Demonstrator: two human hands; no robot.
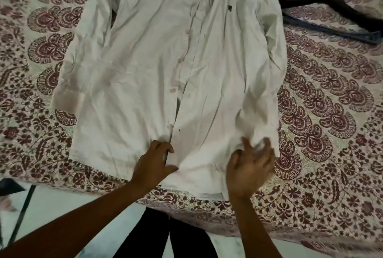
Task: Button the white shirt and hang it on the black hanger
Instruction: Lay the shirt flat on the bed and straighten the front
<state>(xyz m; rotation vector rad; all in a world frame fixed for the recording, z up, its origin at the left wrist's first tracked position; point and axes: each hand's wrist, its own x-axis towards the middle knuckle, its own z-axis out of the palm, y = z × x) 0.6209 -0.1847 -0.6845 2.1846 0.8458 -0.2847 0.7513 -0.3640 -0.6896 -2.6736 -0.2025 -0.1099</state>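
The white shirt (149, 54) lies front-up on the bed, collar far from me, its placket unbuttoned with several buttons showing down the middle. My left hand (154, 164) pinches the shirt's front edge near the hem, just below the lowest visible button. My right hand (250, 166) is blurred over the hem to the right, fingers spread and relaxed, touching the cloth. The black hanger (331, 9) lies on the bed at the upper right, beside the shirt's sleeve.
A patterned maroon-and-cream bedsheet (331, 112) covers the bed. The bed's near edge runs under my forearms. Below it are a pale floor (62, 206) and my dark trouser legs (176, 237). A dark stand leg (22, 212) is at lower left.
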